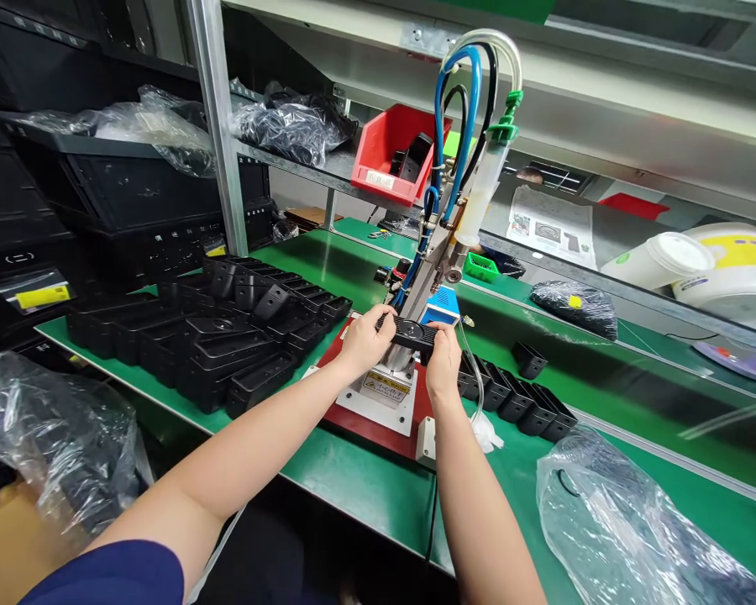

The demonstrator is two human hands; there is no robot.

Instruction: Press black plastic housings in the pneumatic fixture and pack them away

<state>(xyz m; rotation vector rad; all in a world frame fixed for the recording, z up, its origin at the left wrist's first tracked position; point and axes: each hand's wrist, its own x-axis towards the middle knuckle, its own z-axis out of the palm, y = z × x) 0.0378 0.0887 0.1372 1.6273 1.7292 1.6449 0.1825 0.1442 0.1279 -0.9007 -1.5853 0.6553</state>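
Between my two hands is a black plastic housing (411, 331) with a round recess in its middle and ribbed ends. My left hand (366, 338) grips its left end, and my right hand (443, 357) grips the right end. The housing is at the work spot of a bench-top dispensing machine (438, 244), in front of its upright column; whether it rests on the fixture I cannot tell. A syringe (479, 197) with a green cap is mounted on the machine, and blue and black hoses loop above it. Beneath my hands is the machine's red base (353, 420).
Many black housings (220, 344) crowd the green bench (365, 496) on the left. A row of black parts (522, 403) stands right of the machine. Clear plastic bags (630, 521) lie at the right front. A red bin (378, 151) sits on the shelf above.
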